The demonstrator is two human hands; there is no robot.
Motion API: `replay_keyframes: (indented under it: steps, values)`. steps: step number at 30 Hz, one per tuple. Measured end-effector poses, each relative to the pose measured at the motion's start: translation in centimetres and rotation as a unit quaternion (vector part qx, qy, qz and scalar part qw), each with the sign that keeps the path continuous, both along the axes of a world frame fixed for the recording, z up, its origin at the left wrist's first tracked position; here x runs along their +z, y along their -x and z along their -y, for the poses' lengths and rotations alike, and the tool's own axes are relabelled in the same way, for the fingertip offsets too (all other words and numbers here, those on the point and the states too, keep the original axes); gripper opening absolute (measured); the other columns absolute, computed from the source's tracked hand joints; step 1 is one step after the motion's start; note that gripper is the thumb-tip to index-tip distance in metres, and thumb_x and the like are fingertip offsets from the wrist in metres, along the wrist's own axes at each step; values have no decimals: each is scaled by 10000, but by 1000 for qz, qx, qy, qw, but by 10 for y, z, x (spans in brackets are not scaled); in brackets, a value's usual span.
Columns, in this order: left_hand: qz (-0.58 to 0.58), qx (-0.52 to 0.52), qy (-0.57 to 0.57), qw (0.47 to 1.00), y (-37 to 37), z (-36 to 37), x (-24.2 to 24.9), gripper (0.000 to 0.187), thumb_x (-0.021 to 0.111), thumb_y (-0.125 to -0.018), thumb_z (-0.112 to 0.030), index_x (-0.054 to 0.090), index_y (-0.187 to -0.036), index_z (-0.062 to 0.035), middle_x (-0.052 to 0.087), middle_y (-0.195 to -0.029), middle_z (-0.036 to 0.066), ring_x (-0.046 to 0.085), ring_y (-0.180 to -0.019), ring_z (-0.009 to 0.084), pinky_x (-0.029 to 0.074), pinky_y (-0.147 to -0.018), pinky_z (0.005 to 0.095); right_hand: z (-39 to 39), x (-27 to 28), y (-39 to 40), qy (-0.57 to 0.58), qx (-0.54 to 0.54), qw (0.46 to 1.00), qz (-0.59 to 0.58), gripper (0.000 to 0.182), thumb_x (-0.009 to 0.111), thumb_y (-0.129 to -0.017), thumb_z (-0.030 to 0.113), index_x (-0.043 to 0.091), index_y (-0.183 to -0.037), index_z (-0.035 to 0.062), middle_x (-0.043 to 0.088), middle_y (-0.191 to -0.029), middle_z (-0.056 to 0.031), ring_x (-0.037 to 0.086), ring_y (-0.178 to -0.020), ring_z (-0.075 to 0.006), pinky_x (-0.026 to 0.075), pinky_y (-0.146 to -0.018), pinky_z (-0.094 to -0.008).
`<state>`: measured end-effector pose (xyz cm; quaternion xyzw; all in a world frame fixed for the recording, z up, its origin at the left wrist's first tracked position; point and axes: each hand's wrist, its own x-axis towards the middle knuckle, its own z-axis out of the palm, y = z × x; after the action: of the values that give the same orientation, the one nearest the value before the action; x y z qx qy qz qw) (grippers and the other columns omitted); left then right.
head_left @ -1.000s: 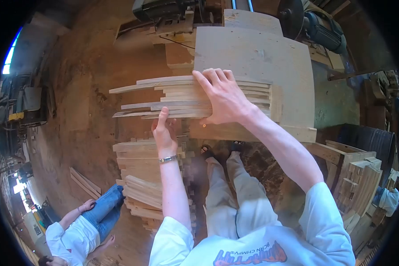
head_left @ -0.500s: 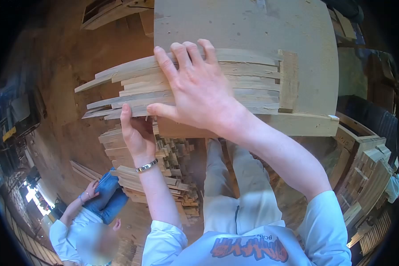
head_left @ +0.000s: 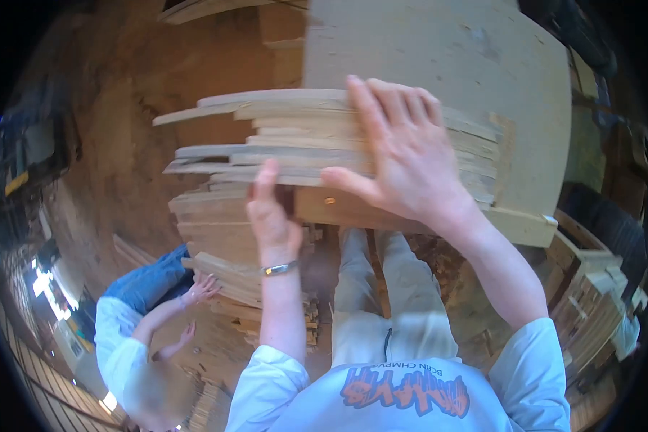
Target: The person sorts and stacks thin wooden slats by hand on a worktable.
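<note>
A row of long, rough wooden slats lies side by side on the worktable, their uneven left ends jutting past its edge. My right hand spans the row from above, fingers toward the far side and thumb along the near side. At the near edge, left of the table, my left hand grips the slats with its thumb up against them. Its other fingers are mostly hidden below. A light wooden strip borders the slats' right ends.
Below the table's left side stands a stack of wood pieces. A co-worker bends beside it, one hand at the stack. More stacked boards stand at the right. A wooden rail runs along the table's near edge.
The table, slats and both my hands appear farther right in view, with my grip much the same. The co-worker has leaned forward and now reaches a hand to the wood stack.
</note>
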<state>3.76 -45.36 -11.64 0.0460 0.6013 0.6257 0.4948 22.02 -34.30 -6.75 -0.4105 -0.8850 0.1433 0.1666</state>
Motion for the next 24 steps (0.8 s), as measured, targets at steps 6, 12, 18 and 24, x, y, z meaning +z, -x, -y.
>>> replay_keyframes:
  steps: [6,12,18,24]
  values:
    - [44,50,-14,998,-8,-7,5,419,746,-894,-174,627,-1259,-8,656,-1203,61,610,-1112,165,477,-997,331,0,5,4,-14,12,999,50,997,667,-817,685,404,-1485,-6,509,-1314,-147,473,-1234,-309,326,-1111,-461]
    - [7,47,0,999,19,-1,10,357,758,-897,-186,620,-1204,-68,667,-1145,25,622,-1050,147,505,-923,339,1,5,4,-30,20,997,72,1004,633,-834,719,395,-1494,0,509,-1315,-148,472,-1232,-315,324,-1111,-466]
    - [-321,163,32,932,108,15,14,424,746,-916,-179,566,-1287,-80,602,-1238,50,545,-1110,145,469,-878,331,1,4,1,-27,12,997,70,973,610,-853,719,404,-1496,19,511,-1340,-146,468,-1256,-319,322,-1120,-459]
    - [-757,-149,27,636,62,-19,50,176,757,-862,-242,738,-1001,-136,604,-1230,31,484,-1198,281,343,-1015,459,2,3,-1,-33,9,997,64,972,613,-851,716,401,-1501,24,511,-1350,-144,468,-1265,-320,320,-1126,-458]
